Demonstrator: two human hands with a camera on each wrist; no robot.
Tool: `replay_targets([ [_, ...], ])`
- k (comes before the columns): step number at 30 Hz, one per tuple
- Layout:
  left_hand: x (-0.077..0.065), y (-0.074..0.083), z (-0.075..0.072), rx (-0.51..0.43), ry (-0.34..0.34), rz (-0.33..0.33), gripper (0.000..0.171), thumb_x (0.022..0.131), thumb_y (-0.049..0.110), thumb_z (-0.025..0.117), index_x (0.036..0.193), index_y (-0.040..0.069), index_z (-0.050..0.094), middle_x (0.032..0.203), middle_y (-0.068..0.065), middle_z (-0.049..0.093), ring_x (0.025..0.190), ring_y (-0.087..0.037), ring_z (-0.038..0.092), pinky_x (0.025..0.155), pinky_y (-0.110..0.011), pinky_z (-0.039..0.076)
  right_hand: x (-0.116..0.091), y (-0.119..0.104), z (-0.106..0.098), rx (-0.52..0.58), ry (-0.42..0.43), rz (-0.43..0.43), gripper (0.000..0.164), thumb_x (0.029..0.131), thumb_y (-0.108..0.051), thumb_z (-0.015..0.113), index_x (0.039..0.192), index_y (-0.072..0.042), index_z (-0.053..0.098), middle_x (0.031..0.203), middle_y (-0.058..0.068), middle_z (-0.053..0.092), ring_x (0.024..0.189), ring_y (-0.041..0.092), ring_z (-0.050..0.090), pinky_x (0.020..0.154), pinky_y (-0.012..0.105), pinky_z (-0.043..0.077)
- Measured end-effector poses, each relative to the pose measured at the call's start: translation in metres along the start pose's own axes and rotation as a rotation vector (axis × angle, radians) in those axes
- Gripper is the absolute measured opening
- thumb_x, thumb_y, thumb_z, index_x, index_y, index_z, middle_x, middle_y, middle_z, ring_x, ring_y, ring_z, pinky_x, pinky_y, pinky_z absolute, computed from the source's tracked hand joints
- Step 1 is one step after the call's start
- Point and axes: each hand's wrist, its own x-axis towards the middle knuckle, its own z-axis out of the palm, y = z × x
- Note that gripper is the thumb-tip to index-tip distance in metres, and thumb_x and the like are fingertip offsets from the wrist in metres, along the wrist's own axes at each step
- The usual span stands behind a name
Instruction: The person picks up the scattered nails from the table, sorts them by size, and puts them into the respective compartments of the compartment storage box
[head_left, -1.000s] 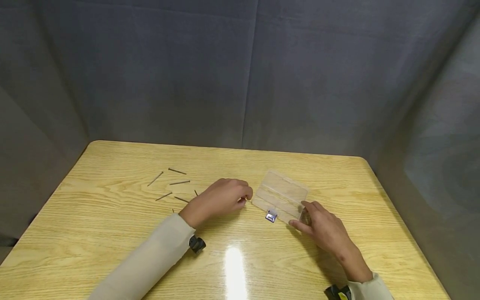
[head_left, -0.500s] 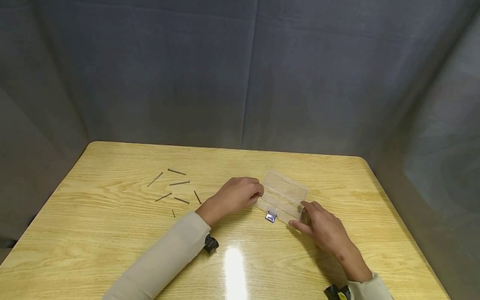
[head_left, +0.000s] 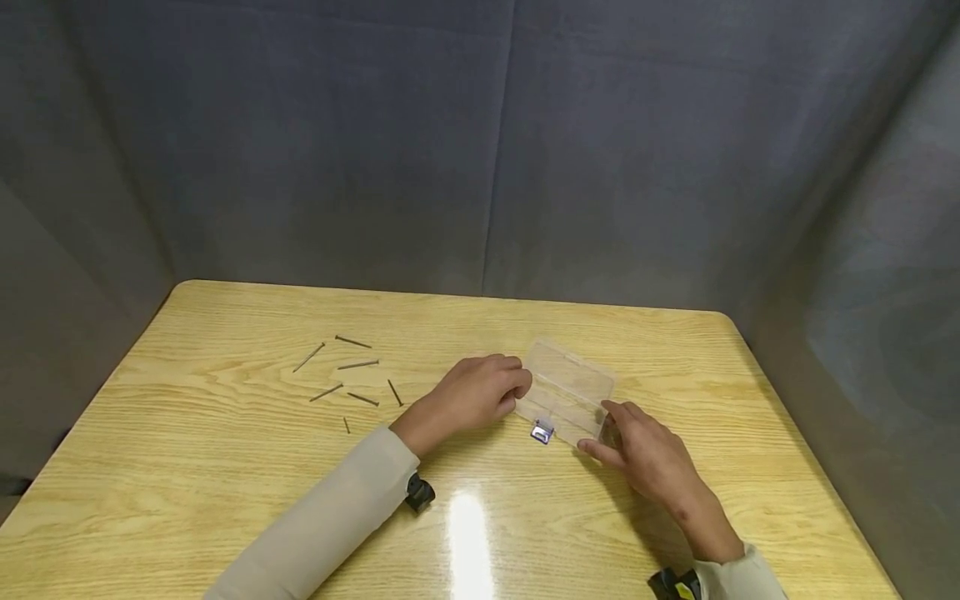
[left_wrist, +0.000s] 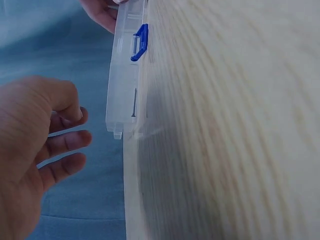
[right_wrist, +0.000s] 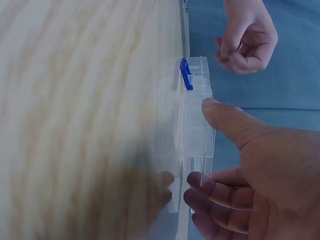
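A clear plastic box [head_left: 566,413] lies on the table with its lid [head_left: 572,368] folded open toward the back. Its blue latch [head_left: 542,431] hangs at the front edge. My right hand [head_left: 654,457] grips the box's right end between thumb and fingers. Above the left end hovers my left hand [head_left: 480,393], its fingers loosely bent; in the left wrist view they stand apart from the box and no held object shows. Through the clear wall, a nail [left_wrist: 134,102] can be seen lying at the left end of the box.
Several nails [head_left: 358,365] lie scattered on the left part of the wooden table [head_left: 247,467]. Grey cloth [head_left: 337,167] hangs behind the table and at both sides.
My left hand has moved right, from beside the box to over its left end, uncovering nails on the table. The right hand and the box have stayed put.
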Motion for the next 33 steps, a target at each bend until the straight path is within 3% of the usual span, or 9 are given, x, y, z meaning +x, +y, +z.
replay_targets([
  [4, -0.006, 0.001, -0.002, -0.003, -0.008, 0.031, 0.032, 0.095, 0.0, 0.058, 0.076, 0.023, 0.045, 0.077, 0.007, 0.043, 0.067, -0.009, 0.04, 0.057, -0.025, 0.031, 0.0, 0.0, -0.001, 0.01, -0.005, 0.003, 0.075, 0.093, -0.05, 0.074, 0.137, 0.009, 0.057, 0.12, 0.021, 0.065, 0.099, 0.037, 0.067, 0.073, 0.054, 0.055],
  [10, -0.012, 0.003, -0.009, 0.006, -0.013, 0.06, 0.032, 0.09, -0.001, 0.058, 0.073, 0.023, 0.046, 0.074, 0.007, 0.04, 0.064, -0.009, 0.035, 0.056, -0.026, 0.028, 0.004, 0.001, -0.004, 0.013, -0.001, 0.011, 0.075, 0.093, -0.049, 0.075, 0.138, 0.009, 0.056, 0.119, 0.02, 0.066, 0.101, 0.038, 0.067, 0.075, 0.057, 0.055],
  [14, -0.02, 0.005, -0.011, 0.003, -0.023, 0.063, 0.03, 0.092, 0.003, 0.059, 0.073, 0.024, 0.049, 0.074, 0.008, 0.041, 0.063, -0.008, 0.036, 0.055, -0.025, 0.028, 0.004, 0.001, -0.004, 0.015, -0.017, 0.016, 0.076, 0.093, -0.049, 0.074, 0.137, 0.009, 0.056, 0.114, 0.018, 0.067, 0.096, 0.036, 0.068, 0.072, 0.055, 0.055],
  [21, -0.043, 0.006, -0.013, 0.005, -0.035, 0.035, 0.024, 0.095, 0.007, 0.061, 0.078, 0.024, 0.054, 0.074, 0.01, 0.045, 0.065, -0.008, 0.041, 0.056, -0.025, 0.034, 0.0, 0.001, 0.0, 0.034, -0.051, 0.017, 0.077, 0.093, -0.052, 0.073, 0.137, 0.009, 0.057, 0.108, 0.011, 0.066, 0.088, 0.025, 0.066, 0.067, 0.047, 0.055],
  [28, -0.067, 0.0, -0.025, 0.041, -0.074, -0.016, 0.012, 0.093, 0.011, 0.065, 0.093, 0.019, 0.073, 0.087, 0.007, 0.065, 0.071, -0.007, 0.056, 0.06, -0.027, 0.048, -0.002, 0.0, 0.003, 0.028, -0.042, 0.003, 0.077, 0.093, -0.053, 0.072, 0.136, 0.009, 0.057, 0.111, 0.013, 0.066, 0.087, 0.024, 0.066, 0.065, 0.044, 0.056],
  [33, -0.077, -0.008, -0.033, 0.063, -0.091, -0.036, 0.014, 0.092, 0.01, 0.068, 0.083, 0.021, 0.067, 0.079, 0.009, 0.057, 0.065, -0.006, 0.047, 0.056, -0.026, 0.042, 0.0, 0.001, 0.0, 0.018, -0.034, -0.004, 0.078, 0.094, -0.054, 0.071, 0.137, 0.01, 0.056, 0.11, 0.014, 0.066, 0.088, 0.028, 0.067, 0.065, 0.046, 0.056],
])
